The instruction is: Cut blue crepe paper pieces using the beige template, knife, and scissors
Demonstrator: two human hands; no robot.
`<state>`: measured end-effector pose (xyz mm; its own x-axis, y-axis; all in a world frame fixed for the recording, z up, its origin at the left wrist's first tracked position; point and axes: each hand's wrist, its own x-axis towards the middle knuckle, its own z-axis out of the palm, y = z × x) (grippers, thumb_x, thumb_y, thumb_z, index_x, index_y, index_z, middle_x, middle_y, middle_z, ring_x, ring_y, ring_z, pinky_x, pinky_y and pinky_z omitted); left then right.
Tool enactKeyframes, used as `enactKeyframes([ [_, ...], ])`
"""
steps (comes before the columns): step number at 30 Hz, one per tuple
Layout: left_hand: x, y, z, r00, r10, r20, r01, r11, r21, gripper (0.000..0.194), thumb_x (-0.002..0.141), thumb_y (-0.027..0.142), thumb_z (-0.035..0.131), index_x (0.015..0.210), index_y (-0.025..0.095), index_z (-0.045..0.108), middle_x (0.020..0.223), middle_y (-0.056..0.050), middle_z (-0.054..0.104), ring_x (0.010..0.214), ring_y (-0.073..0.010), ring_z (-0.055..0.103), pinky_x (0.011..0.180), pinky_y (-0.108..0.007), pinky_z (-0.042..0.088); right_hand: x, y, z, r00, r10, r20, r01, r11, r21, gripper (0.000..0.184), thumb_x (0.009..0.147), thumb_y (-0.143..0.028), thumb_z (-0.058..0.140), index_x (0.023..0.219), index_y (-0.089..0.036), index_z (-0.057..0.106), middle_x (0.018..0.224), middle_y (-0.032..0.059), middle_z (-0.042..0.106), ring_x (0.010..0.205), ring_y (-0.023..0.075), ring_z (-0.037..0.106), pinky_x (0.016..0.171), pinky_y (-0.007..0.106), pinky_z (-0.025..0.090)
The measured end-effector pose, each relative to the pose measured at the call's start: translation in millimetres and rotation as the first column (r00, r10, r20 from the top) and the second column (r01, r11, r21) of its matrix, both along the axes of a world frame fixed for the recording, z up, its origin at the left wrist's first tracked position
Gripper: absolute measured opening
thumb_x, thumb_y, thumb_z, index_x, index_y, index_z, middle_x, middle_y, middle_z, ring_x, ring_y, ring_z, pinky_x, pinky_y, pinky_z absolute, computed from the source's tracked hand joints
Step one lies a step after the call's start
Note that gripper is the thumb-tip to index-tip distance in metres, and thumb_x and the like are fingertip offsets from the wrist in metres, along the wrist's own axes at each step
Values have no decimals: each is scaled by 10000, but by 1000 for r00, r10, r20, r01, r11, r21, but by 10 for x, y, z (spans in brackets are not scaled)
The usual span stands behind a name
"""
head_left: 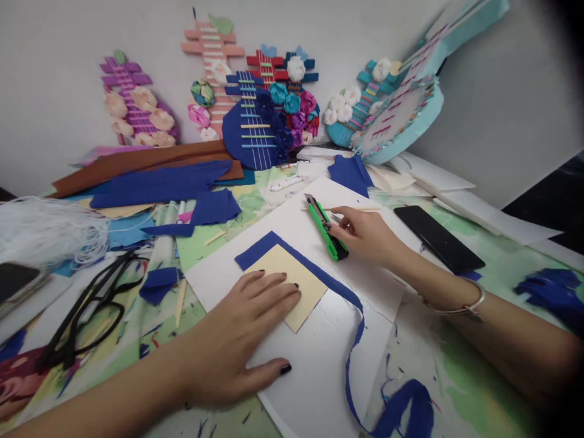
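Left hand [237, 328] on yellow card [308, 298], seemingly

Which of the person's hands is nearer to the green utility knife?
Right. The right hand is at the green utility knife, its thumb seemingly touching the handle; the left hand lies apart from it, flat on the pale yellow square.

A pale yellow card [307, 288] lies flat over blue paper [258, 251], near a green-and-black cutter [328, 239].
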<state>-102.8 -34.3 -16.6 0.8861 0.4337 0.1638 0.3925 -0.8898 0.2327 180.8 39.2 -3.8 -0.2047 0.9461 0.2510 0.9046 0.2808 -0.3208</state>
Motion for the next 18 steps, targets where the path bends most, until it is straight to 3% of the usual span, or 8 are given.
enactKeyframes([
  [3, -6, -18, 4, 999, -6, -40, 6, 1000, -21, 739, 882, 445, 527, 1505, 171, 240, 1481, -157, 431, 1378, -349, 361, 1129, -596, 256, -139, 114, 29, 985, -73, 156, 89, 991, -98, 477, 847, -512, 573, 1127, -125, 592, 825, 132, 708, 737, 266, 654, 589, 304, 427],
  [6, 2, -44, 36, 996, 0, -90, -4, 999, -41, 770, 884, 474, 520, 1511, 146, 216, 1506, -166, 391, 1409, -355, 306, 1142, -599, 237, -253, 217, 36, 963, -114, 244, 150, 979, -137, 379, 823, -434, 596, 1054, -133, 582, 811, 148, 694, 739, 282, 654, 581, 306, 428],
  [9, 15, -61, 68, 993, 4, -122, -13, 997, -77, 791, 882, 522, 504, 1502, 113, 236, 1524, -176, 357, 1424, -365, 265, 1154, -600, 209, -323, 276, 49, 963, -138, 232, 179, 970, -164, 276, 788, -363, 596, 952, -142, 584, 809, 155, 682, 754, 301, 651, 585, 321, 434],
  [11, 17, -63, 80, 992, 8, -127, -22, 994, -105, 783, 880, 519, 503, 1500, 115, 249, 1527, -170, 354, 1425, -373, 258, 1155, -627, 170, -347, 275, 74, 981, -162, 104, 179, 965, -190, 187, 761, -327, 592, 843, -161, 574, 774, 134, 669, 730, 291, 643, 565, 322, 432],
  [13, 12, -60, 86, 993, 15, -120, -31, 990, -134, 782, 871, 503, 519, 1505, 133, 246, 1530, -156, 354, 1427, -379, 251, 1146, -666, 122, -364, 241, 113, 965, -194, -175, 142, 951, -274, 103, 745, -268, 576, 786, -179, 546, 669, 76, 631, 629, 242, 624, 530, 310, 441],
  [14, 7, -58, 88, 993, 20, -112, -37, 988, -149, 782, 866, 493, 529, 1505, 142, 248, 1531, -148, 356, 1426, -382, 249, 1138, -685, 102, -371, 214, 134, 912, -218, -348, 95, 937, -337, 78, 738, -235, 566, 787, -184, 533, 618, 45, 604, 576, 215, 611, 519, 303, 455],
  [16, -4, -51, 93, 995, 34, -96, -51, 982, -179, 781, 852, 477, 552, 1502, 158, 260, 1529, -133, 364, 1425, -384, 253, 1123, -712, 75, -387, 154, 165, 720, -273, -638, -54, 895, -444, 119, 727, -185, 564, 837, -187, 520, 605, 12, 593, 521, 175, 605, 508, 285, 487],
  [18, -12, -41, 101, 995, 48, -82, -64, 976, -206, 786, 836, 468, 576, 1500, 177, 272, 1523, -119, 378, 1421, -385, 261, 1111, -731, 47, -403, 100, 171, 534, -299, -791, -209, 860, -466, 196, 726, -170, 590, 908, -183, 520, 693, 19, 631, 522, 150, 618, 500, 261, 499],
])
